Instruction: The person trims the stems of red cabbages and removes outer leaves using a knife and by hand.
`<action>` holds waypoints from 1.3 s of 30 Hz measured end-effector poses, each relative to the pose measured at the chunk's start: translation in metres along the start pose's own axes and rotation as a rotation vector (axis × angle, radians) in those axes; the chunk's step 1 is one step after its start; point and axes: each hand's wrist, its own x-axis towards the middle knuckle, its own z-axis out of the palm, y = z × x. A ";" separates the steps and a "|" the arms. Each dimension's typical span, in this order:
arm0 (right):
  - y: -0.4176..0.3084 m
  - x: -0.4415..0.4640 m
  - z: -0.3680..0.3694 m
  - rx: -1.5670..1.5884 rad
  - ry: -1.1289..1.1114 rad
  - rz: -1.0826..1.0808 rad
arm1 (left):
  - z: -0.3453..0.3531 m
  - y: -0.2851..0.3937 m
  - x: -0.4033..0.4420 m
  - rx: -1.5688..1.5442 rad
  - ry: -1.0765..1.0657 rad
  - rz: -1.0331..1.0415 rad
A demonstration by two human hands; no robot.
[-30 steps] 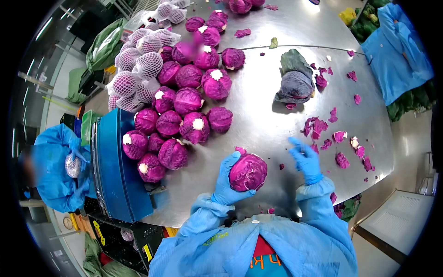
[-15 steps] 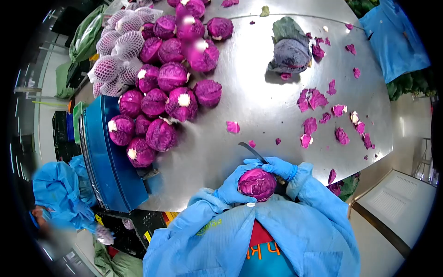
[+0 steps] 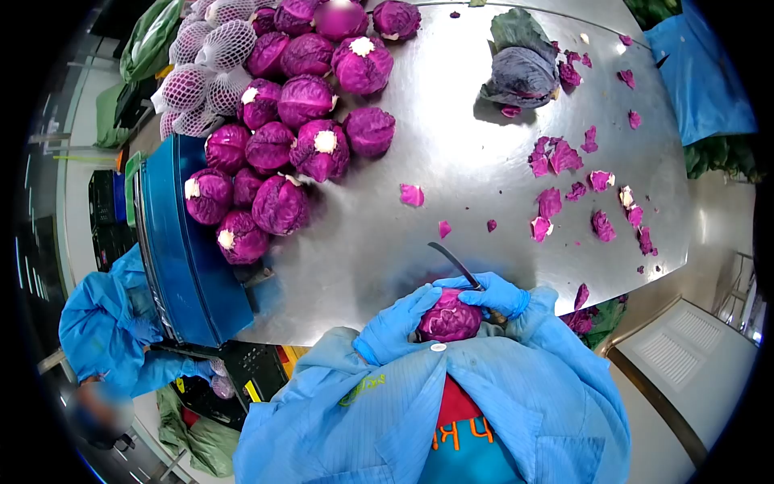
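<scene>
Head view: with my left hand (image 3: 397, 324) cupping a round purple cabbage (image 3: 449, 318), I've brought my right hand (image 3: 501, 296), gripping a curved dark-bladed knife (image 3: 456, 263), in to it, so both seem engaged.

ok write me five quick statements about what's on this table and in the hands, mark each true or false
1. The right hand holds a knife. True.
2. The left hand touches nothing. False: it holds a purple cabbage.
3. Leaf scraps lie on the metal table. True.
4. The dark cabbage is wrapped in netting. False: it sits unwrapped on the table.
5. Netted cabbages are on the person's left. True.
</scene>
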 end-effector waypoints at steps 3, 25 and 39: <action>0.000 -0.008 0.004 -0.107 0.070 -0.016 | 0.008 -0.004 -0.008 0.032 -0.006 -0.072; -0.015 -0.001 0.016 -0.123 -0.021 0.025 | 0.012 -0.007 -0.002 0.002 0.138 -0.255; -0.019 0.004 0.025 -0.272 -0.016 -0.008 | 0.003 -0.002 -0.015 0.197 0.275 0.013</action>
